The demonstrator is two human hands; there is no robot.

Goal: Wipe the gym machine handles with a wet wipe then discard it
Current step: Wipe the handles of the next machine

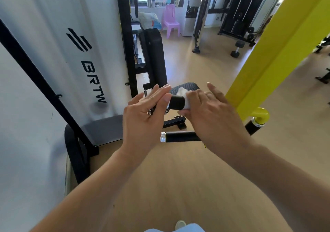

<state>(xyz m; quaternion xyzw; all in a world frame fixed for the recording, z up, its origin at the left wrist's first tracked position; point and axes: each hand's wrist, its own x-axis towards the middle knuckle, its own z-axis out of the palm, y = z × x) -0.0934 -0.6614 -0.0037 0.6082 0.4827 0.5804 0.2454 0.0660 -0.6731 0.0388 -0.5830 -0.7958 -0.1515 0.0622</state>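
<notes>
A black upper handle (176, 102) of the gym machine runs between my two hands at mid-frame. My right hand (212, 117) presses a white wet wipe (182, 92) around the handle's right part, fingers curled over it. My left hand (144, 114) holds the handle's left end, thumb on top and fingers spread. Below it a second black handle (180, 136) with a silver end cap sticks out to the left, partly hidden by my right hand. It joins the yellow machine arm (278, 58) at a yellow elbow (259, 116).
A white shrouded weight stack (62, 53) marked BRTW stands at the left on a black frame. The machine's black seat pad (155, 56) lies ahead. Farther off are a pink plastic chair (170, 22), a dumbbell (237, 48) on the wooden floor and black racks (237, 14).
</notes>
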